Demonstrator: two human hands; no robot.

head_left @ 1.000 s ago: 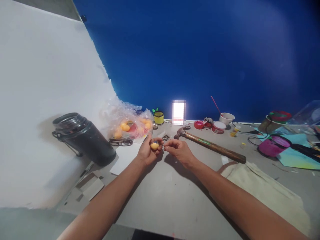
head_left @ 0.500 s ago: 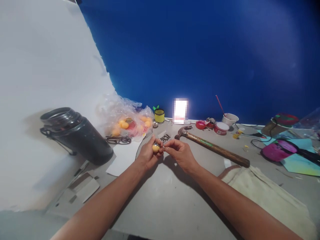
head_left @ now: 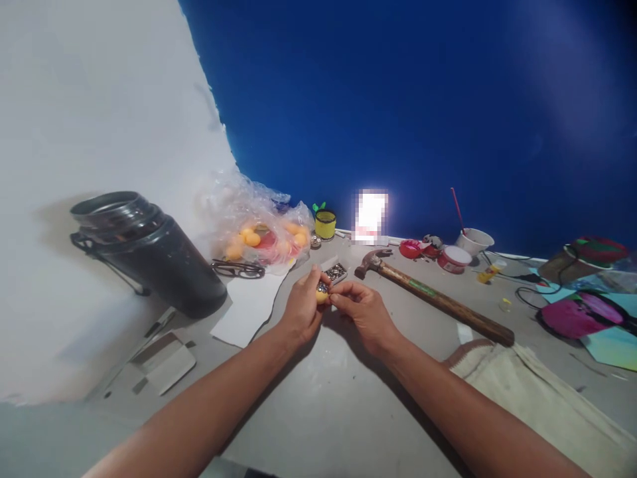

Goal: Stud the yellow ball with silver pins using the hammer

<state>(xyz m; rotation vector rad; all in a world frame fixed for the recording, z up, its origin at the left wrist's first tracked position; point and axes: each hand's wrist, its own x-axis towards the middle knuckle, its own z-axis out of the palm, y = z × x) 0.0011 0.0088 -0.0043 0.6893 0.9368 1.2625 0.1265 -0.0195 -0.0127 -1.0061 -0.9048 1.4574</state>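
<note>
Head view: cupping small yellow ball in left hand, pinching at its edge with right hand; probably working mid-way, leaving hammer untouched on tabletop.

Grey table, black jar at 9 o'clock, bag at 11, glasses and paper at 10, hammer at 2, cloth at 4.

On the grey worktop, the dark cylindrical jar lies left, with the clear plastic bag of yellow balls farther and to its right. The small yellow ball sits between the left hand and right hand. The wooden-handled hammer lies right, the beige cloth nearer.
</note>
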